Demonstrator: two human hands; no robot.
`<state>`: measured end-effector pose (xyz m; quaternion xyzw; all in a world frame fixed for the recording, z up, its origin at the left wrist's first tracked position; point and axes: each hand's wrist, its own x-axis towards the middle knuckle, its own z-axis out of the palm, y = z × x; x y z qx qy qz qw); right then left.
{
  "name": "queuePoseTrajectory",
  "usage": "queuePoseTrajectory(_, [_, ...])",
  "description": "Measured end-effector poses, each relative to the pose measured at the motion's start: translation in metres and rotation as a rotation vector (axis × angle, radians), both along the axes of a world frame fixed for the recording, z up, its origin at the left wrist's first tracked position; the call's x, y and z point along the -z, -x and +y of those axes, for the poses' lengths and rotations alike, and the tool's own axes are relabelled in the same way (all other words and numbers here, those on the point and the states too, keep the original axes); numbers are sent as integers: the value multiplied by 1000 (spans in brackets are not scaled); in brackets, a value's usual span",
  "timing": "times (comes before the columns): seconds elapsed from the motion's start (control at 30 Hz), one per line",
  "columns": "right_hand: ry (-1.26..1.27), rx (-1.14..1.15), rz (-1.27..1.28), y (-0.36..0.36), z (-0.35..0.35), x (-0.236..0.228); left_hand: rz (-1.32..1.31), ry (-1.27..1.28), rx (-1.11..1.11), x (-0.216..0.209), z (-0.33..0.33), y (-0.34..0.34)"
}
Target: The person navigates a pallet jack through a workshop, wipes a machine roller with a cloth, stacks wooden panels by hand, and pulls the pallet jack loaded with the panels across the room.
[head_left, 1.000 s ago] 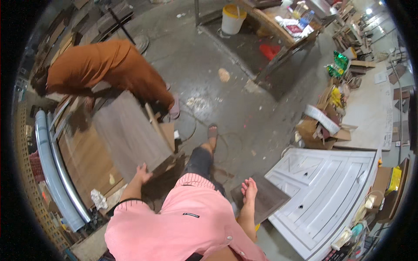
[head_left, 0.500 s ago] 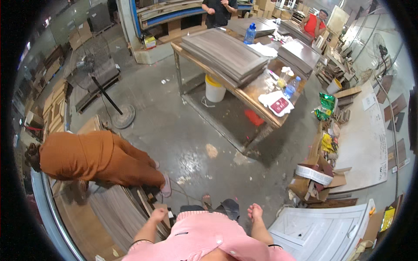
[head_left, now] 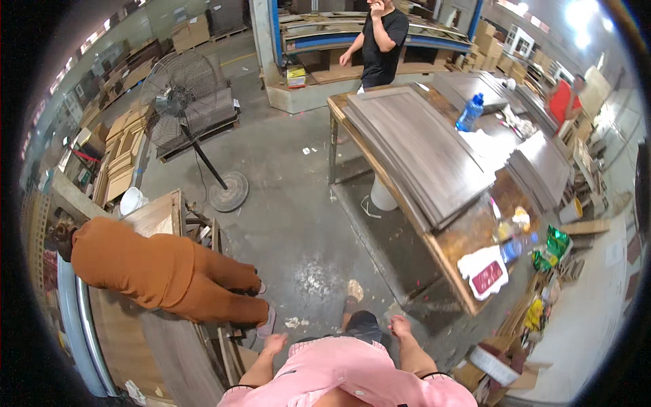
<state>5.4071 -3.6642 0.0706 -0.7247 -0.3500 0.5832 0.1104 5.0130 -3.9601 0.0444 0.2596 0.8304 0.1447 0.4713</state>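
Observation:
My left hand (head_left: 274,343) hangs at my left side, fingers loosely curled in, with nothing visible in it. On the other side my right hand (head_left: 400,326) is held low, its fingers curled too and nothing showing in them. Both hands are apart from everything around. Nearest to my left hand are narrow wooden strips (head_left: 229,353) and a grey-brown board (head_left: 178,356). Ahead and to the right of my right hand stands a workbench (head_left: 468,288) with stacked grey-brown cabinet doors (head_left: 413,146) on it.
A person in orange-brown clothes (head_left: 152,264) bends over boards at left. Beyond stands a pedestal fan (head_left: 227,190). A person in black (head_left: 385,47) is behind the bench, one in red (head_left: 561,105) farther right. Cartons and scraps (head_left: 498,363) lie at right.
My view has turned left and moved forward, so the bench looks nearer and farther right. Both hands swing at my sides. The person in black has turned and raised a hand.

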Motion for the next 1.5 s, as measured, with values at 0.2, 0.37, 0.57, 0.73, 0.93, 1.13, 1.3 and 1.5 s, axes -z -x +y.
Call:
queuePoseTrajectory(0.2, [-226, -156, 278, 165, 191, -14, -124, 37, -123, 8, 27, 8])
queuePoseTrajectory(0.37, [-257, -373, 489, 320, 300, -93, -178, -22, -630, -50, 140, 24])
queuePoseTrajectory(0.57, [-307, -485, 497, 442, 397, -89, -180, -30, -513, 56, 250, 166])
queuePoseTrajectory(0.73, [-236, -598, 388, 509, 461, -101, 0, -80, -536, 40, 382, 321])
queuePoseTrajectory(0.93, [-139, -518, 351, 630, 560, -82, -18, -452, -702, -51, 552, 485])
queuePoseTrajectory(1.13, [-202, -469, 532, 804, 692, -53, 84, -370, -649, -48, 599, 578])
queuePoseTrajectory(1.3, [-191, -554, 668, 970, 777, -87, -20, -61, -81, 38, 566, 584])
queuePoseTrajectory(1.5, [-127, -889, 869, 1154, 838, -115, 9, 124, -345, 36, 653, 580])
